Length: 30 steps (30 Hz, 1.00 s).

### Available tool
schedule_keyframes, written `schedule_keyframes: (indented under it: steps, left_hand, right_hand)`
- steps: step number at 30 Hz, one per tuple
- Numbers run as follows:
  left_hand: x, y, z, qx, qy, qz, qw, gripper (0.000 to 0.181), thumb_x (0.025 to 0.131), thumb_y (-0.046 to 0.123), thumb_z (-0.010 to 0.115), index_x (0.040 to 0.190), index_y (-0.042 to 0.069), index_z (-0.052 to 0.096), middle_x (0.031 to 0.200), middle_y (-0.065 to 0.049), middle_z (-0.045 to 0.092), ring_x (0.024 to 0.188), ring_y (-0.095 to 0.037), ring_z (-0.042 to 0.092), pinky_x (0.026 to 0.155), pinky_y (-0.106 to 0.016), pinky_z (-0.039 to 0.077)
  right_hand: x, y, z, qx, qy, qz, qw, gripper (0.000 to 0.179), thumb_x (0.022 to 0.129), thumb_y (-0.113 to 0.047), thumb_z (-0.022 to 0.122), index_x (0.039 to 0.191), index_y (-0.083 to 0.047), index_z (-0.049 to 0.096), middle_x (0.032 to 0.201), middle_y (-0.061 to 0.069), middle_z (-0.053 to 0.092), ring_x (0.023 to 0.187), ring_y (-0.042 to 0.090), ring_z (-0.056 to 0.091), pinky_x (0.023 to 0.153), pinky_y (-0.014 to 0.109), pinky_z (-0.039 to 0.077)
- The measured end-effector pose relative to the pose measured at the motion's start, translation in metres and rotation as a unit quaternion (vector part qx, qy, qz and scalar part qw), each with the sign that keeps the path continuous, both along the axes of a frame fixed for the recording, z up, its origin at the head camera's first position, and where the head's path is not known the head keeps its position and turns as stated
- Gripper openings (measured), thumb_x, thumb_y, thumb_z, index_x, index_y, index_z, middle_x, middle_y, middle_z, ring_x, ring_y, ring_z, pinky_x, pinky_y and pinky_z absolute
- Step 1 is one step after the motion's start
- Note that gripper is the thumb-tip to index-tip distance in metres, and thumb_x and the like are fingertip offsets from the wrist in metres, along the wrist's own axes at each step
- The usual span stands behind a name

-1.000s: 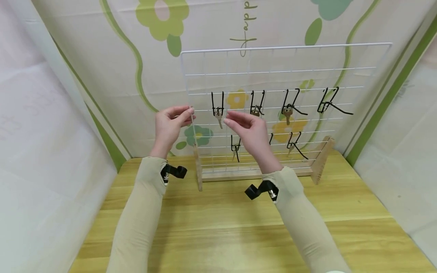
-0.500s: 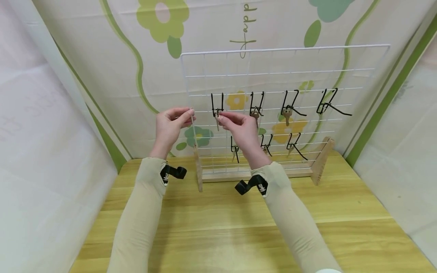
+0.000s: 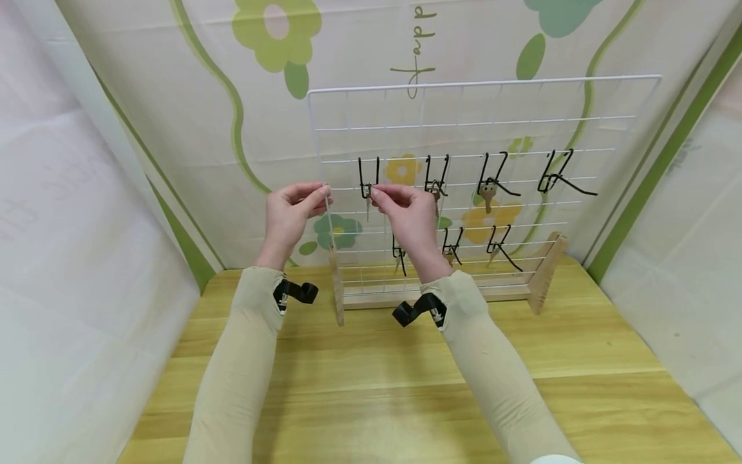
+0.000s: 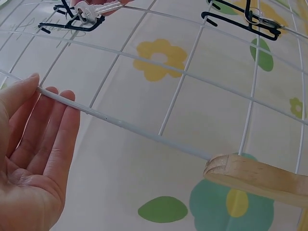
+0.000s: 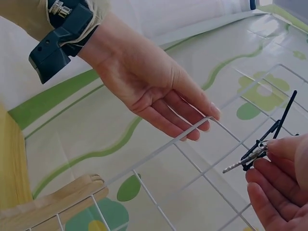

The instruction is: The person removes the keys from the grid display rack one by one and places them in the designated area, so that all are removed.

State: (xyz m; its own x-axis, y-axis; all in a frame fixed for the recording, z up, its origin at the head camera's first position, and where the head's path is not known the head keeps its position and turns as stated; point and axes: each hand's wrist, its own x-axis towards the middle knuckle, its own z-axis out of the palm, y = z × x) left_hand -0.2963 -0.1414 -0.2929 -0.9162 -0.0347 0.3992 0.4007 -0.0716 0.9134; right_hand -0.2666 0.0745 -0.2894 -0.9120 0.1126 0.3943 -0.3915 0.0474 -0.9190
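My left hand (image 3: pixel 290 219) pinches the left edge wire of a white wire grid rack (image 4: pixel 130 126) between thumb and fingers. At the upper left black hook (image 3: pixel 361 174), my right hand (image 3: pixel 413 216) pinches a silver key (image 5: pixel 236 166) near its ring end, thumb against fingertips. The key's toothed blade points away from the fingers and hangs downward in the head view. Its ring end still overlaps the hook, and part of the key's head is hidden behind my fingertips.
More black hooks hang in two rows on the grid, several with keys, such as the brass-toned key (image 3: pixel 489 193). The far right upper hook (image 3: pixel 565 177) sticks forward. Wooden feet (image 3: pixel 545 274) hold the rack on the wooden table (image 3: pixel 359 386), before a flowered cloth backdrop (image 3: pixel 174 129).
My right hand has moved left, from beside the upper left hook onto its key, and now pinches it. The left hand keeps its hold on the rack's edge.
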Motion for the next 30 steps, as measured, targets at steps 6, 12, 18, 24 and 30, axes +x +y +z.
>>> schedule_keyframes:
  steps: [6,12,18,24,30]
  left_hand:
    - [-0.001,-0.001,-0.001,0.011,-0.005,-0.009,0.9999,0.02,0.09,0.012,0.081,0.104,-0.001,0.076,0.098,-0.013,0.075,0.083,-0.02,0.075,0.078,-0.031,0.062]
    - [-0.004,-0.002,-0.002,0.016,0.0,-0.016,0.9998,0.018,0.091,0.007,0.08,0.106,-0.003,0.076,0.101,-0.014,0.075,0.084,-0.021,0.075,0.079,-0.031,0.062]
    - [-0.004,-0.002,-0.003,0.013,-0.004,-0.017,0.9998,0.018,0.091,0.007,0.079,0.107,-0.003,0.076,0.103,-0.014,0.075,0.085,-0.022,0.075,0.08,-0.032,0.062]
    - [-0.004,-0.003,-0.004,-0.002,0.003,-0.005,1.0,0.021,0.091,0.013,0.08,0.106,-0.002,0.076,0.1,-0.014,0.075,0.085,-0.022,0.075,0.079,-0.033,0.062]
    - [-0.004,-0.002,-0.004,-0.014,0.007,-0.007,0.9998,0.02,0.091,0.013,0.079,0.105,-0.002,0.076,0.101,-0.013,0.075,0.085,-0.021,0.075,0.08,-0.032,0.062]
  right_hand:
    - [0.003,0.0,0.002,0.005,0.007,-0.003,1.0,0.019,0.093,-0.023,0.079,0.105,-0.008,0.08,0.098,0.005,0.075,0.088,0.02,0.071,0.08,0.031,0.061]
    - [0.009,0.002,0.003,0.023,0.031,-0.004,0.9992,0.021,0.093,-0.028,0.08,0.103,-0.01,0.08,0.096,0.002,0.075,0.088,0.018,0.071,0.08,0.032,0.06]
    - [0.016,0.006,0.004,0.016,0.058,0.013,0.9981,0.022,0.092,-0.027,0.079,0.103,-0.008,0.079,0.097,0.004,0.075,0.088,0.021,0.071,0.082,0.034,0.061]
    - [0.029,0.011,0.008,0.026,0.084,0.019,0.9959,0.021,0.093,-0.029,0.079,0.103,-0.01,0.08,0.1,0.001,0.075,0.088,0.021,0.07,0.076,0.031,0.059]
    - [0.04,0.018,0.011,0.029,0.12,0.021,0.9922,0.017,0.094,-0.025,0.078,0.103,-0.01,0.08,0.104,0.0,0.076,0.092,0.027,0.07,0.072,0.027,0.057]
